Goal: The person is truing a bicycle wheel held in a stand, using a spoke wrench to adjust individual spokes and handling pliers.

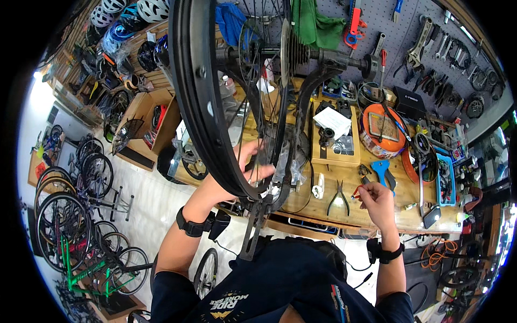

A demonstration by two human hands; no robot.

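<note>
A black bicycle wheel (207,102) with a rear cassette (300,53) is mounted upright in a dark truing stand (319,81). My left hand (252,164) reaches in beside the rim, among the thin spokes at the wheel's lower part. Its fingers are stretched and apart, slightly blurred, and partly covered by spokes and rim. To the right, over the bench's front part, my right hand (377,202) pinches a small red tool (356,192), mostly hidden by the fingers. Beside that hand lie open-jawed pliers (339,199) and a blue-handled tool (383,173).
The wooden bench (301,202) carries a cardboard tray (336,153) of parts, an orange round tin (380,129) and a blue bin (445,180). Tools hang on the pegboard (398,48) behind. Bicycles (81,215) stand on the left, near an open cardboard box (148,121).
</note>
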